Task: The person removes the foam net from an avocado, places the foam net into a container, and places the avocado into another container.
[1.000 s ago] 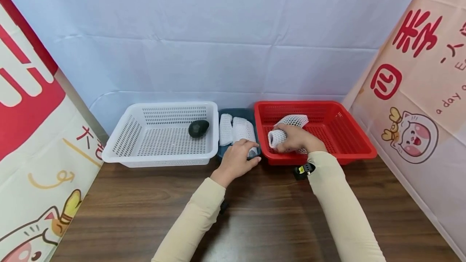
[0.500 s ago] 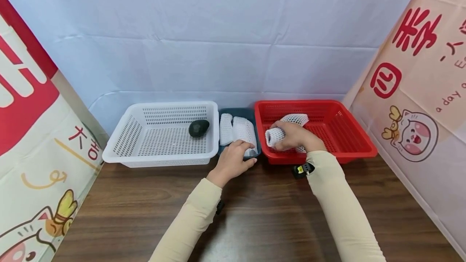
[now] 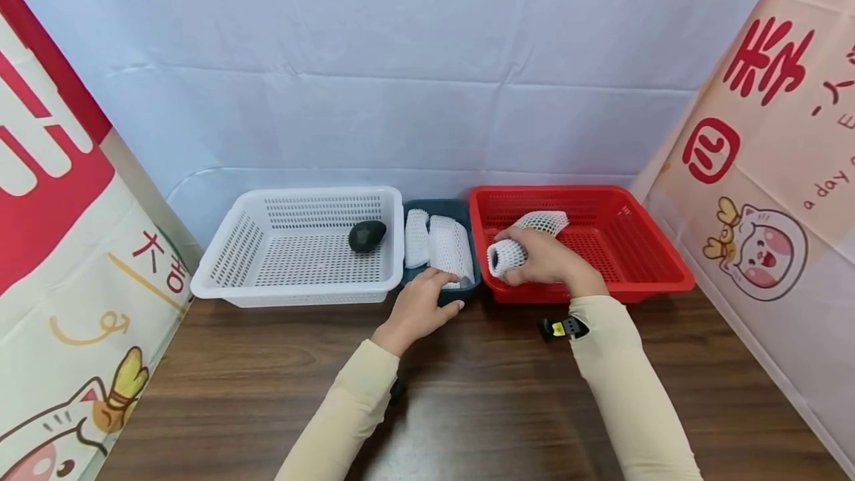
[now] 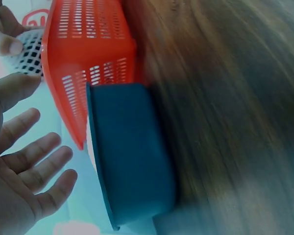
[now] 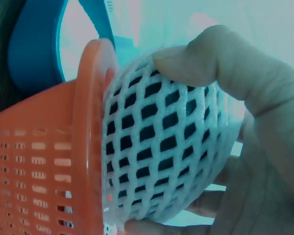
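Observation:
My right hand grips an avocado in a white foam net over the near left part of the red basket. The dark fruit shows through the mesh in the right wrist view. My left hand holds nothing; its fingers are spread and loosely bent in the left wrist view. It is nearest to the front of the small blue bin. Inside that bin lie white foam nets. Another foam net lies in the red basket behind my right hand; its contents are unclear.
A white basket stands to the left, with a bare dark avocado near its right wall. The three containers stand side by side on a brown wooden table. A pale cloth hangs behind them.
My left hand has drawn slightly left and toward me. The right hand has shifted a little left, and the netted avocado has turned so its dark end now shows in the net's opening.

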`<state>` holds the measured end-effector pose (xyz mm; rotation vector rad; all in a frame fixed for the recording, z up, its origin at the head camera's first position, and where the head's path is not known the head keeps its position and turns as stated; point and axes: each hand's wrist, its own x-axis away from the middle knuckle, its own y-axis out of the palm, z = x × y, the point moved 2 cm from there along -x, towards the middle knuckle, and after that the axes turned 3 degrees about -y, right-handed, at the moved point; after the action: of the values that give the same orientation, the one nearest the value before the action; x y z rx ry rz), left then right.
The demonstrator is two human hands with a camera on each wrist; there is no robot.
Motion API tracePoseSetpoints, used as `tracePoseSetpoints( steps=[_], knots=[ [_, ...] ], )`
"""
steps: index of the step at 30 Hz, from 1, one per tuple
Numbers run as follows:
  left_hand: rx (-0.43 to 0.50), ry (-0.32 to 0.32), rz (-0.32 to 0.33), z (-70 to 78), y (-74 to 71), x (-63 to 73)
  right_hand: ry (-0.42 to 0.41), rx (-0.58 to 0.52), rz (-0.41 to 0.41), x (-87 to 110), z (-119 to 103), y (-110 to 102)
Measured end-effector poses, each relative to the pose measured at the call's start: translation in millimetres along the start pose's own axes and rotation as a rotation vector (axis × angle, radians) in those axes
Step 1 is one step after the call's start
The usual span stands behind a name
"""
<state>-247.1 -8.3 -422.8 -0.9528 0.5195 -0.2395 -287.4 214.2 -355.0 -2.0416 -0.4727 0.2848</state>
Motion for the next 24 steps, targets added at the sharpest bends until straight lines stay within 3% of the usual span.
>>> tracePoseSetpoints(
  steps=[10,24],
  knots=[
    [0.039,0.038,0.036,-8.5,0.2,11.1,-0.073,0.057,0.087,14.2,-7,8],
    [0.041,0.030,0.036,-18.1,-4.8,24.1,-0.210,-0.013,0.244,30.2,-12,14]
  ],
)
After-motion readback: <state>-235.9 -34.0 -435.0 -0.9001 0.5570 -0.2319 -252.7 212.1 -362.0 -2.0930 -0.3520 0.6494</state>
